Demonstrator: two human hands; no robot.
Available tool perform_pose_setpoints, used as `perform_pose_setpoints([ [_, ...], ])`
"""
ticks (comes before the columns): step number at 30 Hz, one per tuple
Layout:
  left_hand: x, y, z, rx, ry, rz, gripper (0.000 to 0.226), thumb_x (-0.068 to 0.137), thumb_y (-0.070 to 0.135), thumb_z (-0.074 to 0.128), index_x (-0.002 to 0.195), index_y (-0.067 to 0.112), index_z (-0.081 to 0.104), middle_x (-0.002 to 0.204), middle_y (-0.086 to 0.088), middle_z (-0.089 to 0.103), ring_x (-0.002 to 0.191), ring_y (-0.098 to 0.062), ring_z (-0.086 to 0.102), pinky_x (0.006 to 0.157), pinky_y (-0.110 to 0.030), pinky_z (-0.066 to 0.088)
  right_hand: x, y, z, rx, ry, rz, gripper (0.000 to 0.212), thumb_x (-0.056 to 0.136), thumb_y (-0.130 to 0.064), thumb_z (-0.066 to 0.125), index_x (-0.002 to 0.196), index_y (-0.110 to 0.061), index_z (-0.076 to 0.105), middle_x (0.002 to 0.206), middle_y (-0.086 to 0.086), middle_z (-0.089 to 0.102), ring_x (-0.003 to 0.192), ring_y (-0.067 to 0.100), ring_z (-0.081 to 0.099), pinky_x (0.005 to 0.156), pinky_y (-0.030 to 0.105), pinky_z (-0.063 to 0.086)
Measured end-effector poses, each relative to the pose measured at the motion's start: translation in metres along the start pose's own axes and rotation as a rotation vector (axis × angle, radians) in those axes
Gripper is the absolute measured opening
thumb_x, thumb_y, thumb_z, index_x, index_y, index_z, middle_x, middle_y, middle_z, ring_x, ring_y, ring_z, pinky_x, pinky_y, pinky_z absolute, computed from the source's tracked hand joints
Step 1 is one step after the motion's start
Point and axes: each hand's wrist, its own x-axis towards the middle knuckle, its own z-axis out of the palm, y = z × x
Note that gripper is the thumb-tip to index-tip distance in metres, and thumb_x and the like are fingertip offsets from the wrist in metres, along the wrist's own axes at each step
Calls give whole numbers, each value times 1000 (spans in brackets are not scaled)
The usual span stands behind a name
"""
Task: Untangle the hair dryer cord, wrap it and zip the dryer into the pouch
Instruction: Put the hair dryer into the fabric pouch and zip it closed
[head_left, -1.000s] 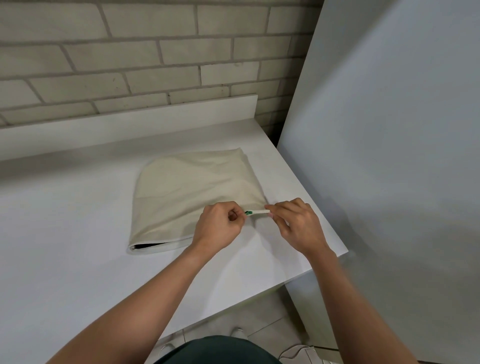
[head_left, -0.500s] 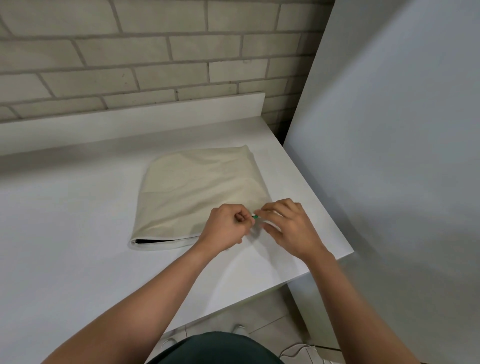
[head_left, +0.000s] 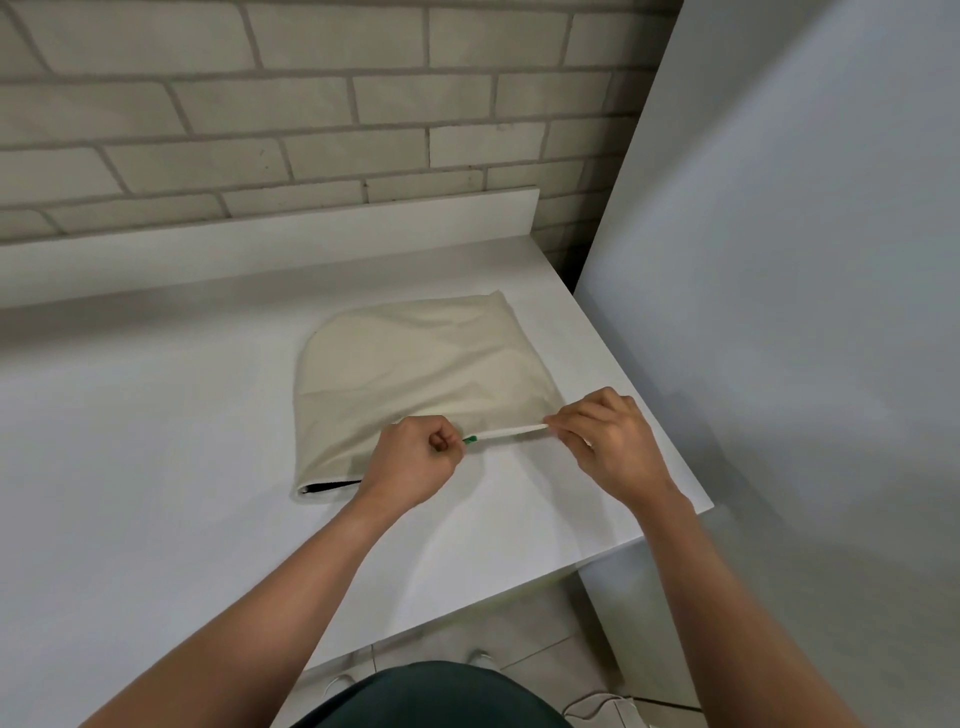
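Observation:
A cream fabric pouch (head_left: 415, 374) lies bulging on the white counter (head_left: 156, 467). The hair dryer is hidden inside it. Along the pouch's near edge runs a white zipper band (head_left: 511, 430) with a small green pull (head_left: 470, 439). My left hand (head_left: 415, 460) is fisted around the green pull. My right hand (head_left: 605, 441) pinches the right end of the zipper band, holding it taut. To the left of my left hand the pouch mouth (head_left: 327, 487) gapes, showing a dark inside.
A brick wall (head_left: 311, 114) and a white backsplash (head_left: 260, 244) stand behind the counter. A tall grey panel (head_left: 805, 312) rises at the right, close to the counter's right edge (head_left: 670, 457). Tiled floor and shoes (head_left: 483, 657) show below.
My hands came close together half a second ago and have now spread apart. The stretch of white zipper band between them is longer, with the right hand further right.

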Motion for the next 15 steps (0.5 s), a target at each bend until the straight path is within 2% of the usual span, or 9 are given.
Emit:
perform_pose_setpoints([
  [2, -3, -5, -6, 43, 51, 29, 14, 87, 14, 68, 75, 19, 73, 67, 6, 70, 63, -7, 63, 54, -10, 43, -1, -2, 1, 8, -48, 33, 10, 92, -25, 75, 99, -26, 82, 92, -15, 77, 89, 22, 63, 73, 33, 43],
  [5, -8, -15, -21, 83, 105, 17, 15, 88, 15, 68, 76, 20, 73, 70, 6, 71, 71, -7, 65, 54, -10, 42, -4, -2, 1, 26, -136, 129, 9, 88, -24, 83, 97, -28, 82, 91, -15, 78, 92, 24, 65, 74, 35, 45],
  [7, -13, -20, -31, 104, 148, 1, 16, 89, 15, 66, 76, 22, 73, 70, 8, 69, 68, -3, 62, 53, -8, 39, -5, -3, 1, 47, -235, 191, 9, 88, -27, 83, 97, -29, 82, 94, -14, 78, 97, 26, 65, 76, 39, 49],
  [10, -20, -23, -42, 111, 187, -4, 15, 89, 15, 66, 77, 21, 73, 66, 9, 67, 63, -2, 60, 54, -7, 40, 1, -15, -3, 76, -413, 217, 28, 90, -37, 79, 117, -30, 77, 123, -13, 73, 118, 25, 59, 90, 41, 48],
  [12, -24, -26, -46, 101, 204, 9, 15, 88, 16, 67, 76, 22, 72, 67, 9, 68, 65, -5, 63, 55, -7, 41, 15, -38, -7, 112, -364, 153, 47, 91, -45, 77, 133, -27, 69, 135, -10, 65, 124, 22, 53, 96, 42, 45],
  [15, -29, -28, -49, 78, 217, 39, 16, 87, 17, 71, 74, 25, 72, 72, 11, 72, 73, -5, 68, 60, -7, 43, 39, -90, 2, 171, -235, -16, 51, 89, -47, 76, 135, -25, 68, 128, -8, 66, 115, 21, 57, 91, 39, 47],
])
